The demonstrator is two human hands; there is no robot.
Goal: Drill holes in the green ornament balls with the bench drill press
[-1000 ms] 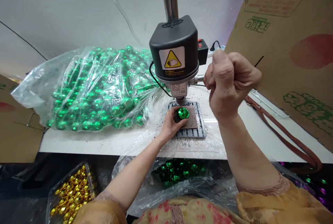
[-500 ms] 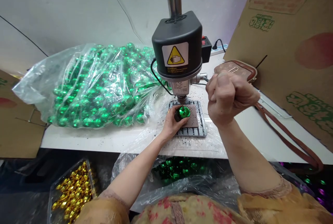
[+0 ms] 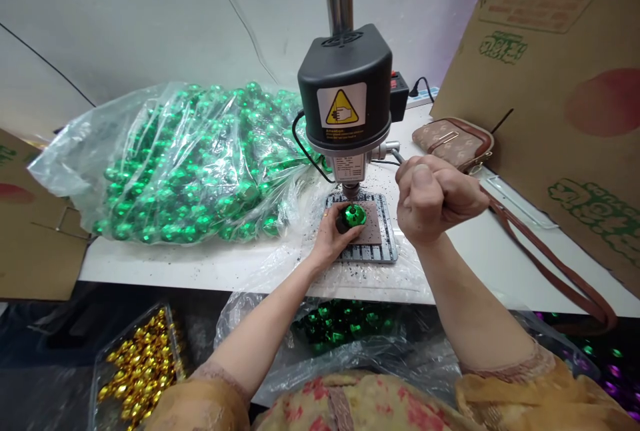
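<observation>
My left hand (image 3: 330, 236) is closed round a shiny green ball (image 3: 355, 215), holding it on a brown square board (image 3: 372, 234) on the slotted metal base (image 3: 389, 249) of a small drill press (image 3: 345, 94). A dark hole shows in the top of the ball, just below the drill chuck (image 3: 351, 189). To the right of the machine, my right hand (image 3: 434, 199) makes a fist around the end of the drill press handle (image 3: 395, 151). The fingers hide most of that handle.
Left of the press lies a clear plastic bag (image 3: 195, 171) full of green balls. A tray (image 3: 173, 334) of gold balls stands low at left. A handbag (image 3: 450, 141) and cardboard box (image 3: 545, 97) are at right. Dark shavings (image 3: 320, 207) litter the white table (image 3: 150, 264).
My right fist has come slightly down and to the left, uncovering more of the handbag. My left hand still holds the green ball in the same place.
</observation>
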